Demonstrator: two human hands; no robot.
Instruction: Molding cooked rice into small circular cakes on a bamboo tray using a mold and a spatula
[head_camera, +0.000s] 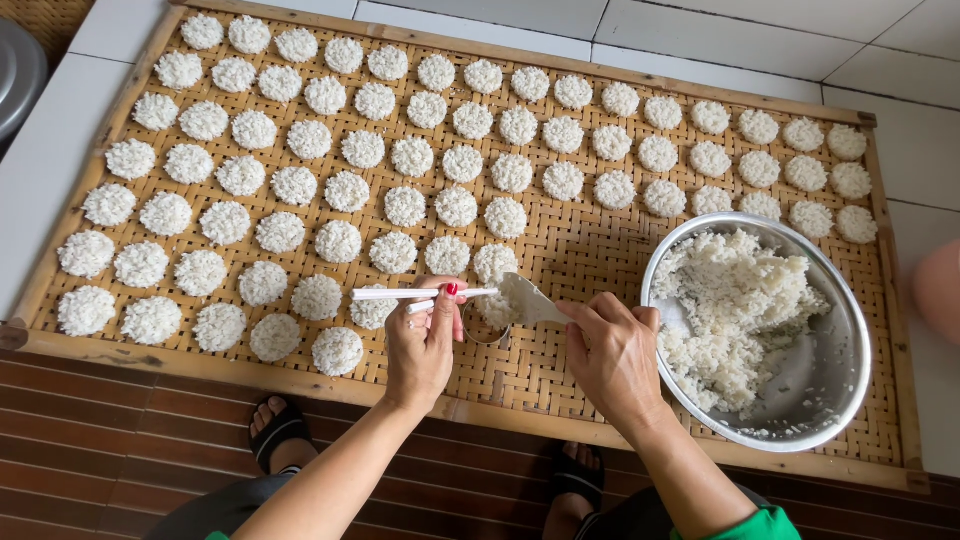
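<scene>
Head view looks straight down on a big woven bamboo tray (560, 250) framed in wood, and the left hand (425, 345) is closed around a pair of white chopsticks (400, 293), thumb and curled fingers pinching them so they lie level, tips out past the knuckles to the left. Just right of those fingers the right hand (610, 350) grips the handle of a white rice paddle (530, 298), fingers wrapped tight, the blade pointing back toward the left thumb. Right under the paddle blade sits a small metal ring mould (487, 322) with sticky rice in it — that is the disc being shaped.

How far along? By my reckoning, well over halfway: rows of finished round rice cakes (280, 232) fill the tray from the far left across to just beyond the left fingertips, with a few more rows running along the far edge. Bare weave remains around and in front of both hands. Beyond the right wrist a steel bowl (835, 340) rests on the tray, cooked rice (730, 310) heaped on its left side — plenty left, I'd judge.

Packages, labels, signs — none visible anywhere.
</scene>
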